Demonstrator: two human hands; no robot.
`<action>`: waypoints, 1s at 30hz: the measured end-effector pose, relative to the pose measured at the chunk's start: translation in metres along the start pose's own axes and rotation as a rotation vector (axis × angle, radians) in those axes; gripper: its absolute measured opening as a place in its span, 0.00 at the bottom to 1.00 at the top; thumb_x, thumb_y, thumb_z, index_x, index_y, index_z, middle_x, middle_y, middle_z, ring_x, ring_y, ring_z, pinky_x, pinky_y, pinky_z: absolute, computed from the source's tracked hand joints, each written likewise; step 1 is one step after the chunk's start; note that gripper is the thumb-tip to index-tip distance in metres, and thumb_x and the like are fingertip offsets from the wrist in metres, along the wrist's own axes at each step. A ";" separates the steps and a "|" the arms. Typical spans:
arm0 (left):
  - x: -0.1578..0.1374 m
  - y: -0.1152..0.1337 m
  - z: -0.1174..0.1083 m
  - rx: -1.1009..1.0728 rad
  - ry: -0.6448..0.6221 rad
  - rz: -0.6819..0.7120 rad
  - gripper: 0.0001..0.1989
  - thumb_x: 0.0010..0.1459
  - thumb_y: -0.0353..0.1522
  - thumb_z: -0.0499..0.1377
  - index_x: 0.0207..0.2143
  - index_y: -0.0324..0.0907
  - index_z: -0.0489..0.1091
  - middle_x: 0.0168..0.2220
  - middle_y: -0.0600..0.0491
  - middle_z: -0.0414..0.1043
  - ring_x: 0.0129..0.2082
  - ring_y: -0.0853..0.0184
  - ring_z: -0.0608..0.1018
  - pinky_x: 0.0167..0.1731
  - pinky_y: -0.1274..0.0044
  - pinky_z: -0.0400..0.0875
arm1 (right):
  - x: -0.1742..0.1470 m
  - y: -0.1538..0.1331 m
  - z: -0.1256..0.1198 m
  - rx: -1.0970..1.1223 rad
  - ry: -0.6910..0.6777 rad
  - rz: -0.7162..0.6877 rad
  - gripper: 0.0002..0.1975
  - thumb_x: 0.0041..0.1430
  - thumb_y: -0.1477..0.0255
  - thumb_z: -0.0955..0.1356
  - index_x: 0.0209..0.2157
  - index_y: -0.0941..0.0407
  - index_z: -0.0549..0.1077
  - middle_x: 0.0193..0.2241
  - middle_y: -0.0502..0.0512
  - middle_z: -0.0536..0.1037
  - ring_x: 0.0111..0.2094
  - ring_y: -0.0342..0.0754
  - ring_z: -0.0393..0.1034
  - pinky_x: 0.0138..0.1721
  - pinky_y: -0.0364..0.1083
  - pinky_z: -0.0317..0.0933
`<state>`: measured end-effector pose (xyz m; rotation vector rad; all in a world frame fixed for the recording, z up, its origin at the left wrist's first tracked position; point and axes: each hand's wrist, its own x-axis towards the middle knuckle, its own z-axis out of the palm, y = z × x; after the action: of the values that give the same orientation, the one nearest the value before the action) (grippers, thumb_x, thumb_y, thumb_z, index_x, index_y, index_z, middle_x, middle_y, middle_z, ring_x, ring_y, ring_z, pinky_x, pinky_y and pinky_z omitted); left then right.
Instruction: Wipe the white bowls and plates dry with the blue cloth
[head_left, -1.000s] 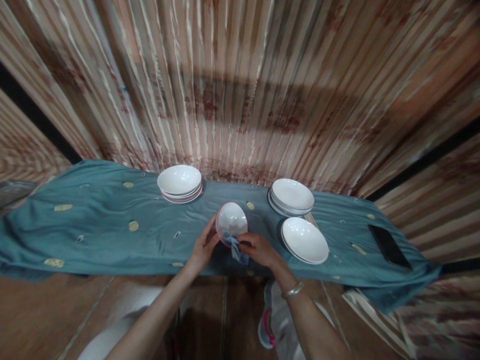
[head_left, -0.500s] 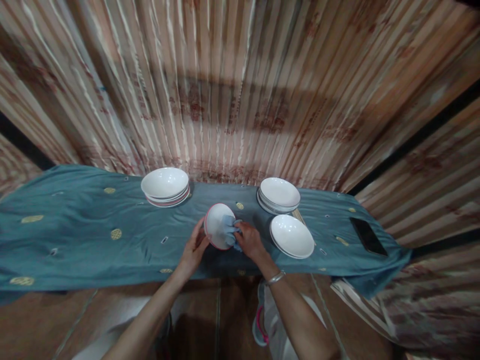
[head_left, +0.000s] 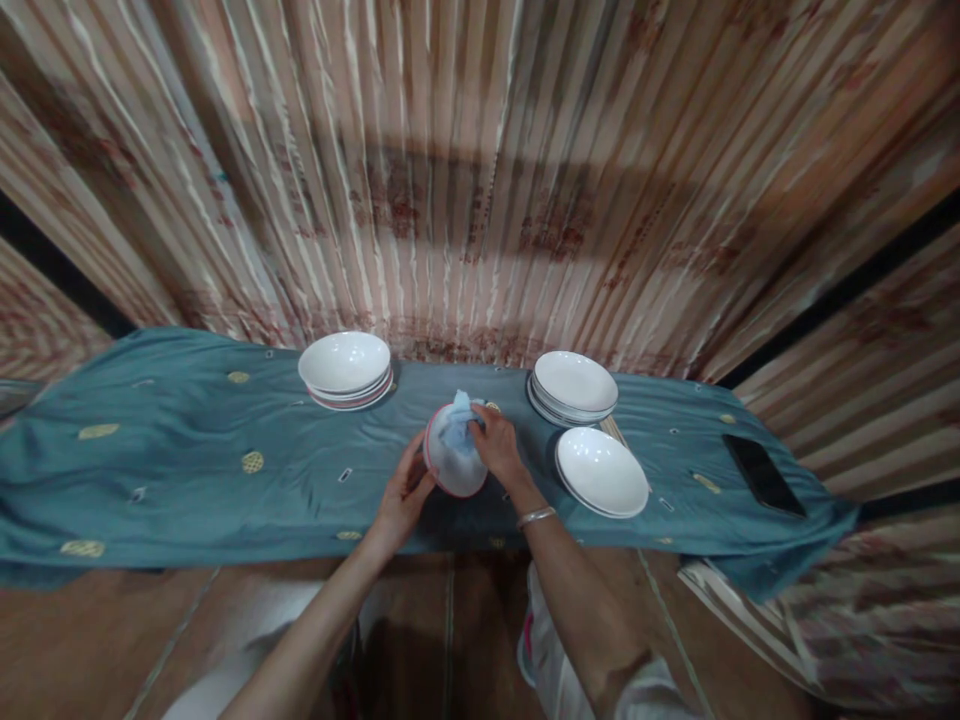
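Left grip [head_left: 401, 495]: clamped on the left edge of the small white bowl [head_left: 465, 475], thumb at the near side of the rim. Right grip [head_left: 495, 442]: fingers together, pinching the light blue cloth [head_left: 454, 432]. Cloth is bunched inside the bowl, with a tip poking up past the far rim. Silver bracelet [head_left: 537, 516] on the right wrist.

Bowl has a red rim, tilted with its mouth up and toward the person. It's over the near middle of the tabletop [head_left: 187, 440], between the hands; can't tell if its base touches down.

Tabletop is draped in teal fabric [head_left: 300, 520] with yellow and white motifs. 3 piles of white dishes on it. Far left of the bowl: left pile [head_left: 345, 362], some red edges showing below the top dish. Right side: rear pile [head_left: 576, 382], dark-rimmed, and just in front of it the front pile [head_left: 602, 472], at least 2 dishes. Pale strip [head_left: 614, 431] shows beside those 2 piles, can't identify it. Dark phone [head_left: 763, 475] lies flat near the right end, well apart from the dishes.

Behind: pleated curtain [head_left: 442, 220] with reddish print. Below: brown tiled floor [head_left: 405, 630].
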<state>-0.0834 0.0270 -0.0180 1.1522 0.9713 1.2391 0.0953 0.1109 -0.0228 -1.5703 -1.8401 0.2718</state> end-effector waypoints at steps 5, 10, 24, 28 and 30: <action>-0.001 0.000 -0.001 -0.029 -0.009 0.019 0.38 0.53 0.43 0.65 0.64 0.43 0.58 0.58 0.42 0.71 0.57 0.54 0.73 0.59 0.61 0.65 | -0.001 -0.018 0.009 0.109 0.047 -0.084 0.20 0.61 0.77 0.63 0.54 0.57 0.74 0.52 0.62 0.77 0.56 0.54 0.68 0.61 0.56 0.58; -0.001 -0.006 0.000 -0.035 0.004 0.041 0.36 0.53 0.42 0.65 0.63 0.45 0.60 0.58 0.44 0.71 0.57 0.55 0.74 0.59 0.62 0.66 | -0.011 -0.039 0.008 0.228 0.064 -0.159 0.19 0.64 0.73 0.62 0.54 0.53 0.74 0.56 0.59 0.74 0.59 0.53 0.66 0.63 0.56 0.57; 0.001 -0.005 0.000 0.045 0.092 0.042 0.34 0.49 0.42 0.65 0.58 0.41 0.67 0.58 0.44 0.70 0.58 0.55 0.72 0.61 0.64 0.62 | -0.056 -0.076 -0.013 0.480 -0.048 -0.166 0.16 0.65 0.70 0.63 0.50 0.52 0.77 0.57 0.56 0.74 0.60 0.49 0.67 0.63 0.51 0.59; -0.001 -0.001 0.001 0.034 0.057 0.048 0.34 0.51 0.42 0.65 0.60 0.43 0.65 0.61 0.45 0.68 0.60 0.55 0.70 0.62 0.64 0.60 | -0.065 -0.075 -0.013 0.595 -0.081 -0.085 0.16 0.64 0.69 0.63 0.51 0.53 0.75 0.53 0.56 0.77 0.54 0.50 0.72 0.57 0.49 0.64; -0.002 0.000 0.000 0.027 0.040 0.039 0.35 0.52 0.42 0.64 0.61 0.43 0.63 0.62 0.45 0.66 0.61 0.55 0.69 0.62 0.64 0.61 | -0.067 -0.072 -0.011 0.644 -0.084 -0.046 0.17 0.64 0.68 0.64 0.52 0.54 0.74 0.50 0.56 0.79 0.50 0.49 0.74 0.55 0.48 0.65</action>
<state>-0.0837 0.0251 -0.0180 1.1756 1.0022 1.2881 0.0471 0.0281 0.0017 -1.0755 -1.6176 0.8265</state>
